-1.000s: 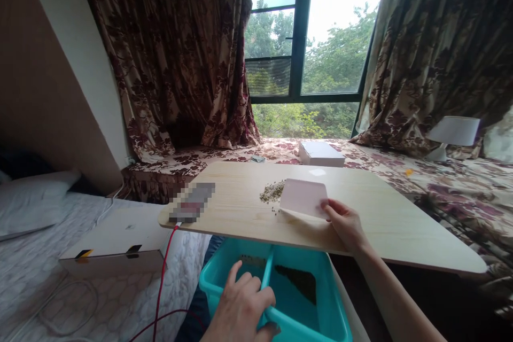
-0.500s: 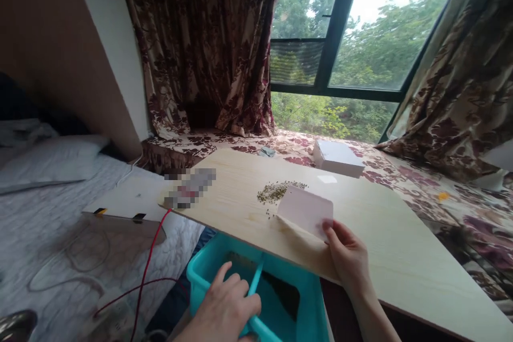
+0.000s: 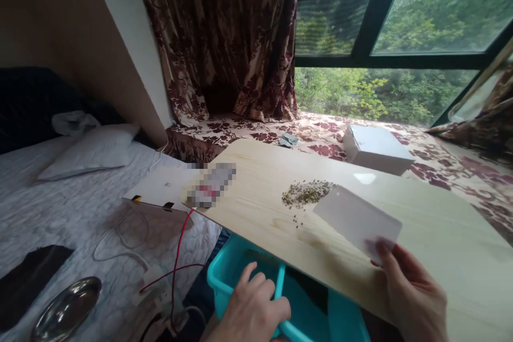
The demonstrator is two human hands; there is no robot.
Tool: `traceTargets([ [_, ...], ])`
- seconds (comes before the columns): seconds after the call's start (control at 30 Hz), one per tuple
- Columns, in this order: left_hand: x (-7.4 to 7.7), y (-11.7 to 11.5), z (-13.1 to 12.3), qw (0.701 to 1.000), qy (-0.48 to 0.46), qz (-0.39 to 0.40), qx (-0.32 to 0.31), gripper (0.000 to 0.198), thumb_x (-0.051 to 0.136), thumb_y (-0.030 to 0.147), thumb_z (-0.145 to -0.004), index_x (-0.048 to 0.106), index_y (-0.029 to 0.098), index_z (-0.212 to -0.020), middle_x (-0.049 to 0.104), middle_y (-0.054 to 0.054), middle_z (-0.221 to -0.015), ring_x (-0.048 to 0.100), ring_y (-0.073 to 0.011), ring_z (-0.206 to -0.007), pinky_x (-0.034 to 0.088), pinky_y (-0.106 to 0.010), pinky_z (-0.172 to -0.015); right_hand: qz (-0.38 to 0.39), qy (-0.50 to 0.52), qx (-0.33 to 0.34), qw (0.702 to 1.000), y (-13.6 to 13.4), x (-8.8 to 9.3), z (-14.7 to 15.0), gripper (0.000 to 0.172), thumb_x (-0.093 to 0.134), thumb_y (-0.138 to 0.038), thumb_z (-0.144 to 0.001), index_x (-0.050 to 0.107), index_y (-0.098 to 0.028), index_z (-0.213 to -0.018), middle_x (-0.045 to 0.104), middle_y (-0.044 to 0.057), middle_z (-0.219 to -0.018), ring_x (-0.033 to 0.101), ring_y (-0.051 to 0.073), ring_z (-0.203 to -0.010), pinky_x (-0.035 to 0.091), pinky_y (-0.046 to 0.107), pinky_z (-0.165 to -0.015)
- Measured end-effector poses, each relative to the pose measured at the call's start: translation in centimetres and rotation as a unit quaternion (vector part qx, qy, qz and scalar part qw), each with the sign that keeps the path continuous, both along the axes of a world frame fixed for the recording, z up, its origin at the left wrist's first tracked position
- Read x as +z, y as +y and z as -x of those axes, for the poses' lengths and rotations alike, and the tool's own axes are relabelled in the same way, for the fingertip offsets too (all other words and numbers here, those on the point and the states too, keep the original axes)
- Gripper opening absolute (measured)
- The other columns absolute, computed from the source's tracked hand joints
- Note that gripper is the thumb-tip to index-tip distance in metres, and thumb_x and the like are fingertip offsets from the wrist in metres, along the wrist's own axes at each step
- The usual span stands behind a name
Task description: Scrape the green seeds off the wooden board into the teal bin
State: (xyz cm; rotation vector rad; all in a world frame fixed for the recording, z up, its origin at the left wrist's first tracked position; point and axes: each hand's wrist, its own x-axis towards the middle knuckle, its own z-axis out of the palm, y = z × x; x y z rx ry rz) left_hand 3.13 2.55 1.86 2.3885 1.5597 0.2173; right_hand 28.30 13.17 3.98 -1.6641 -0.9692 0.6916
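Note:
My right hand (image 3: 412, 283) pinches the near right corner of a thin whitish plastic scraper card (image 3: 358, 219) with rounded corners. The card is tilted over the pale wooden board (image 3: 248, 181), its far left corner beside a loose pile of small green-brown seeds (image 3: 308, 192). A few seeds lie scattered on the near side of the pile. Below the board's front edge is a teal plastic bin (image 3: 224, 278) split by a bar across its middle. My left hand (image 3: 252, 304) is closed around that bar, index finger stretched out; dark contents show faintly inside, partly hidden by the board.
On the board's left end lies a blurred-out phone-like object (image 3: 212, 184) with a red cable (image 3: 178, 256) hanging down. A white box (image 3: 377, 147) stands on the window ledge. The bed holds a metal dish (image 3: 66, 310) and a power strip (image 3: 158, 288).
My right hand has drawn the card rightward, away from the seed pile. My left hand stays on the bin's bar. The view has tipped down and turned left.

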Motion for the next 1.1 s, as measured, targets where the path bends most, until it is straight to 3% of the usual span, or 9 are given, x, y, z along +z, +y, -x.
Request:
traceTargets([
  [0.1,0.1,0.5,1.6,1.000,-0.024,0.010,-0.014,0.026,0.072,0.048,-0.075,0.061,0.027,-0.085,0.050,0.003,-0.079,0.051,-0.0189,-0.085,0.020,-0.049,-0.108,-0.012,0.009,-0.042,0.999,0.1,0.2,0.4,0.051,0.072,-0.051,-0.062,0.073,-0.019,-0.101,0.075,0.009,-0.100,0.068,0.031,-0.094,0.053,0.040,-0.084],
  [0.33,1.5,1.8,3.3,0.996,-0.047,0.032,-0.075,0.025,0.073,0.045,-0.075,0.059,0.026,-0.084,0.052,0.003,-0.079,0.051,-0.0184,-0.085,0.023,-0.051,-0.106,-0.048,0.011,-0.076,0.996,-0.3,1.7,1.4,0.026,0.077,-0.036,-0.060,0.075,-0.024,-0.082,0.077,0.002,-0.083,0.069,0.028,-0.094,0.054,0.038,-0.086],
  [0.5,1.8,0.4,2.2,0.996,-0.069,0.028,-0.051,0.023,0.073,0.041,-0.076,0.058,0.026,-0.083,0.053,0.004,-0.080,0.052,-0.0176,-0.086,0.021,-0.051,-0.107,-0.066,-0.013,-0.011,0.998,-0.5,1.5,1.2,0.019,0.073,-0.033,-0.062,0.075,-0.023,-0.078,0.077,0.002,-0.080,0.070,0.026,-0.090,0.055,0.035,-0.084],
  [0.73,1.6,-1.9,0.5,0.998,-0.045,-0.033,-0.013,0.024,0.076,0.039,-0.073,0.058,0.026,-0.082,0.052,0.005,-0.077,0.052,-0.0166,-0.082,0.021,-0.050,-0.108,-0.102,0.002,0.077,0.992,0.0,0.8,0.8,0.024,0.070,-0.035,-0.066,0.075,-0.019,-0.082,0.077,0.006,-0.085,0.071,0.027,-0.087,0.054,0.036,-0.083],
  [0.9,2.6,-2.8,0.7,0.998,-0.003,-0.060,-0.007,0.023,0.076,0.037,-0.073,0.057,0.025,-0.081,0.052,0.005,-0.077,0.052,-0.0167,-0.082,0.022,-0.049,-0.108,-0.108,-0.012,0.093,0.990,0.3,0.4,0.5,0.029,0.067,-0.038,-0.067,0.075,-0.019,-0.087,0.077,0.007,-0.088,0.070,0.027,-0.088,0.053,0.036,-0.081],
  [1.1,2.2,-2.9,1.3,0.997,0.004,-0.075,-0.027,0.026,0.075,0.041,-0.072,0.056,0.027,-0.085,0.052,0.004,-0.077,0.052,-0.0175,-0.081,0.024,-0.050,-0.107,-0.115,-0.016,0.122,0.986,0.8,0.0,0.4,0.030,0.066,-0.039,-0.067,0.076,-0.019,-0.086,0.077,0.007,-0.084,0.071,0.025,-0.080,0.055,0.033,-0.073],
])
